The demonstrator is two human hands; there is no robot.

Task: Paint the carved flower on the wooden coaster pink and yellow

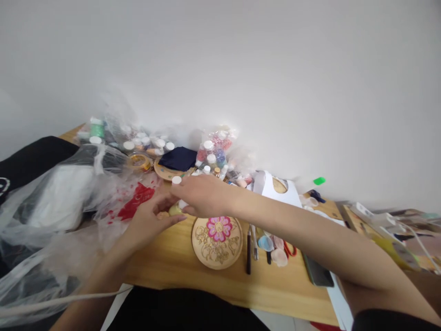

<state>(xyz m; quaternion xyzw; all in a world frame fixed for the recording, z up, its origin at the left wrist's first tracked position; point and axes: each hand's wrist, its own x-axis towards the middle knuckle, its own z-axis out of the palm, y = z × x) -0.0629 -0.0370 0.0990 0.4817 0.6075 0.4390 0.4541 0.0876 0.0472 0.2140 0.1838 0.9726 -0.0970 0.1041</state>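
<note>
My left hand (pixel 154 216) is closed around a small pale-yellow jar (pixel 175 210), with thumb and fingers on either side of it. Over the top of that jar reaches my right hand (pixel 203 192), its fingers closed at the white lid (pixel 183 204). Another white cap (pixel 176 179) shows just beyond my right fingertips; what is under it is hidden. Below my hands lies a round wooden disc (pixel 217 250) with gold line patterns and a pink flower (pixel 219 228).
Bagged small jars (pixel 212 151) line the wall, near a roll of tape (pixel 139 162) and dark cloth (pixel 178 158). Clear plastic bags (pixel 72 197) cover the left side. A dark-handled tool (pixel 248 253), small cups (pixel 265 243) and a phone (pixel 319 271) lie right of the disc.
</note>
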